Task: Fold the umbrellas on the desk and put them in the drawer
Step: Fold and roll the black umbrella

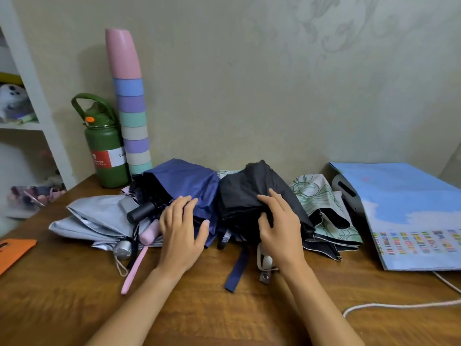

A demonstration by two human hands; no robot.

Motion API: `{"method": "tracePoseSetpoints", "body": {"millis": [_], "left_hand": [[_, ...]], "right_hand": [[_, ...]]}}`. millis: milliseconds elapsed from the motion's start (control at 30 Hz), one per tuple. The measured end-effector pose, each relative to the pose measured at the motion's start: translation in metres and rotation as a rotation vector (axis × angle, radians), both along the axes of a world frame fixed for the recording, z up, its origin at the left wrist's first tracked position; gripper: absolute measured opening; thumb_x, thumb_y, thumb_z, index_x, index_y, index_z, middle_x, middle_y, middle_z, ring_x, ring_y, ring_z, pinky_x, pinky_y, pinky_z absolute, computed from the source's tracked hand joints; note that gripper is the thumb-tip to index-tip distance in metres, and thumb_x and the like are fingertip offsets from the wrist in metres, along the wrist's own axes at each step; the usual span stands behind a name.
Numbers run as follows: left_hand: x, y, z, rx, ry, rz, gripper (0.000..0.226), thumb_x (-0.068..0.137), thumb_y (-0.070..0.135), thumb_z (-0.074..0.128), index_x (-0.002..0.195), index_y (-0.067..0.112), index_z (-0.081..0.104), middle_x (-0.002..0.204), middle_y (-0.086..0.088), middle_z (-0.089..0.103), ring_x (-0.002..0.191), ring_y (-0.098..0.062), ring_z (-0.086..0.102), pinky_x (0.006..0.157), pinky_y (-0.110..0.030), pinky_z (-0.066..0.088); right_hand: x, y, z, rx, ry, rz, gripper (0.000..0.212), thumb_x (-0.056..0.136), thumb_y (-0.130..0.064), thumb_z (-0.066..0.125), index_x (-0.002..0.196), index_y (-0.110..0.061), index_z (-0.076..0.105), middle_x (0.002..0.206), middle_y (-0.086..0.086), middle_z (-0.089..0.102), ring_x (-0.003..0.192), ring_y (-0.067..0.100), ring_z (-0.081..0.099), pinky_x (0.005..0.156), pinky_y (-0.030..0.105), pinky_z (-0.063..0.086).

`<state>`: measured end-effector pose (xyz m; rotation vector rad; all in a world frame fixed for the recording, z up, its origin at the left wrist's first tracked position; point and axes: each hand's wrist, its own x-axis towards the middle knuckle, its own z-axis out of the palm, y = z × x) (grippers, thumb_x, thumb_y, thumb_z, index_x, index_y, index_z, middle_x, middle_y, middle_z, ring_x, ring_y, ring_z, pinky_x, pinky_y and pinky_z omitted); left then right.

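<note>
Left hand: we see our left hand (180, 222) at centre frame, lying flat with straight fingers on the blue umbrella (184, 182); it grips nothing.
Right hand: our right hand (279, 223) sits just right of centre, fingers curled into the cloth of the black umbrella (249, 193), pinching a fold of it.
Blue umbrella: loosely bunched on the counter (199, 308), touching the black umbrella on its right; a dark blue strap (237, 268) trails toward the lower edge of the frame.
Black umbrella: centre of the frame, crumpled, resting on the counter between the blue one and the patterned one.
Grey umbrella: we find the grey umbrella (97, 218) at left centre, lying flat, its silver handle (122, 248) pointing at us.
Pink handle: a pink handle (149, 232) with a long pink strap lies just left of our left hand; a black handle (141, 211) lies above it.
Patterned umbrella: the patterned umbrella (321, 201), white with green drawing, lies right of the black one.
Bag: a light blue bag (404, 211) lies flat at right of frame, with a white cord (399, 305) below it.
Bottle: a green bottle (106, 148) stands at upper left against the wall.
Cups: a tall stack of cups (132, 116) in pastel colours stands beside the bottle.
Orange thing: an orange thing (13, 250) shows at the left edge; we cannot tell what it is.
Shelf: a white shelf (32, 78) fills the far upper left.
</note>
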<state>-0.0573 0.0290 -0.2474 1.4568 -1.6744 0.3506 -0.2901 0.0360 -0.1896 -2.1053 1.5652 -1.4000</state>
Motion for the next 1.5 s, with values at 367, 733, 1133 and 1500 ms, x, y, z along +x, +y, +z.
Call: {"method": "tracePoseSetpoints", "body": {"millis": [367, 733, 1133, 1500], "left_hand": [[-0.005, 0.023, 0.027, 0.421, 1.192, -0.375, 0.052, 0.098, 0.055, 0.058, 0.141, 0.032, 0.042, 0.140, 0.000, 0.055, 0.125, -0.010, 0.055, 0.100, -0.031, 0.047], [0.002, 0.022, 0.022, 0.627, 1.030, -0.245, 0.060, 0.090, 0.034, 0.077, 0.140, 0.024, 0.046, 0.130, 0.005, 0.058, 0.114, -0.007, 0.059, 0.093, -0.027, 0.047], [0.005, 0.022, 0.032, 0.590, 1.208, -0.309, 0.036, 0.105, 0.045, 0.043, 0.116, 0.022, 0.070, 0.108, -0.001, 0.077, 0.107, -0.023, 0.070, 0.100, -0.043, 0.051], [0.009, 0.034, 0.057, 0.823, 1.341, -0.217, 0.090, 0.097, 0.075, 0.020, 0.091, 0.000, 0.069, 0.079, -0.024, 0.071, 0.061, -0.037, 0.069, 0.054, -0.034, 0.054]], "right_hand": [[-0.014, 0.024, -0.017, -0.151, 0.528, 0.553, 0.056, 0.095, -0.007, 0.057, 0.147, -0.027, 0.049, 0.165, -0.006, 0.033, 0.155, 0.008, 0.023, 0.118, 0.037, 0.039], [-0.034, 0.023, -0.035, -0.081, 0.606, 0.282, 0.077, 0.082, -0.033, 0.063, 0.155, -0.027, 0.039, 0.156, -0.005, 0.036, 0.137, 0.017, 0.045, 0.104, 0.033, 0.045], [-0.013, 0.016, -0.033, 0.052, 0.684, 0.027, 0.074, 0.071, -0.020, 0.078, 0.139, -0.020, 0.051, 0.110, -0.002, 0.052, 0.098, 0.024, 0.059, 0.056, 0.032, 0.050], [-0.018, 0.031, -0.010, -0.314, 0.358, -0.131, 0.082, 0.054, 0.011, 0.078, 0.133, -0.006, 0.065, 0.111, 0.008, 0.062, 0.097, 0.028, 0.061, 0.065, 0.035, 0.053]]}}
